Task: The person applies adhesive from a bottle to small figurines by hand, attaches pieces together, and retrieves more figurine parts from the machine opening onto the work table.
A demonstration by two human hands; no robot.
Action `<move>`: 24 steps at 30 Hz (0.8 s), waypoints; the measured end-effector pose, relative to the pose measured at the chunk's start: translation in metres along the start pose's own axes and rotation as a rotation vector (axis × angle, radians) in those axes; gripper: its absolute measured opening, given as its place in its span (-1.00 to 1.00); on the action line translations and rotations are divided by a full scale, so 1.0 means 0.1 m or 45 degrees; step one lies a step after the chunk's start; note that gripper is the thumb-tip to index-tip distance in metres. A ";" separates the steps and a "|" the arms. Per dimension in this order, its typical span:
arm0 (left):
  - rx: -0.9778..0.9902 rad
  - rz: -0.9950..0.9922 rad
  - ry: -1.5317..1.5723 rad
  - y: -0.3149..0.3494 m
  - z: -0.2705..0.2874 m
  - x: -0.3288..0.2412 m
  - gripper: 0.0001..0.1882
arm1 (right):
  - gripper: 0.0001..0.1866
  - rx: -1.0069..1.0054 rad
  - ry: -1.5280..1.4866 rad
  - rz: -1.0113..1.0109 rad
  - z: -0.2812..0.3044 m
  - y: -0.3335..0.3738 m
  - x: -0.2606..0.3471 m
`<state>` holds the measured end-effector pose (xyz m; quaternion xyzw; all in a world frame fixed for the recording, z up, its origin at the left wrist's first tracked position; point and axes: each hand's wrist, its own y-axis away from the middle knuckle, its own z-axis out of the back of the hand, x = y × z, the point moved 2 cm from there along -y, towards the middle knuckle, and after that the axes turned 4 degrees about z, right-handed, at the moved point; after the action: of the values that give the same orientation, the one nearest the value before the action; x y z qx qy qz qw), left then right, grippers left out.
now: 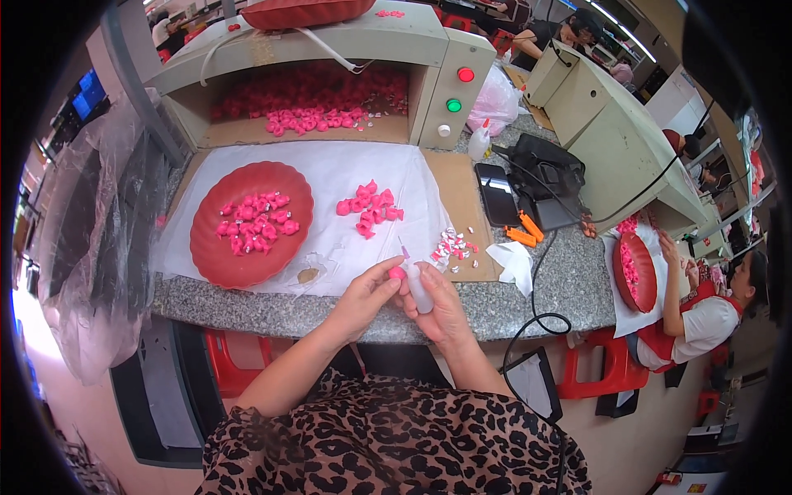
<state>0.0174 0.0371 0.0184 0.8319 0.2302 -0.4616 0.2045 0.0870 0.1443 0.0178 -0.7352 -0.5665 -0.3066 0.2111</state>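
Over the counter's front edge, my left hand (363, 299) pinches a small round pink piece (396, 273) between thumb and fingers. Just beside it, my right hand (445, 309) is wrapped round a translucent squeeze bottle (419, 290), its thin needle tip pointing up and away from me. Beyond my hands, a loose group of pink figure-like pieces (369, 206) lies on white paper (330, 161). A red scalloped dish (216, 260) with many such pieces sits to the left. Small white and pink bits (454, 247) are scattered to the right.
A grey box-shaped machine (450, 91) with an open chamber of pink pieces stands at the back. On the right lie a phone (497, 194), a black bag (549, 169), orange clips (521, 236), folded white paper (513, 264) and a black cable (538, 289). A co-worker (697, 318) sits far right.
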 end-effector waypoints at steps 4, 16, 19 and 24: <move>-0.003 0.071 0.114 -0.03 0.00 0.08 -0.58 | -0.75 0.029 -0.109 -0.046 -0.03 0.09 -0.02; -0.373 -0.381 -0.326 -0.33 0.20 0.12 -0.77 | -0.73 -0.331 0.419 0.510 0.23 -0.02 0.37; -0.399 -0.497 -0.394 -0.35 0.26 0.19 -0.78 | -0.77 -0.388 0.484 0.580 0.32 -0.02 0.26; -0.451 -0.521 -0.514 -0.32 0.27 0.19 -0.80 | -0.81 -0.317 0.776 0.675 0.18 0.02 0.19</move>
<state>-0.0104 0.0522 -0.0156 0.6119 0.4240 -0.6013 0.2902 0.0960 0.1689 0.0176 -0.7511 -0.2280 -0.5112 0.3500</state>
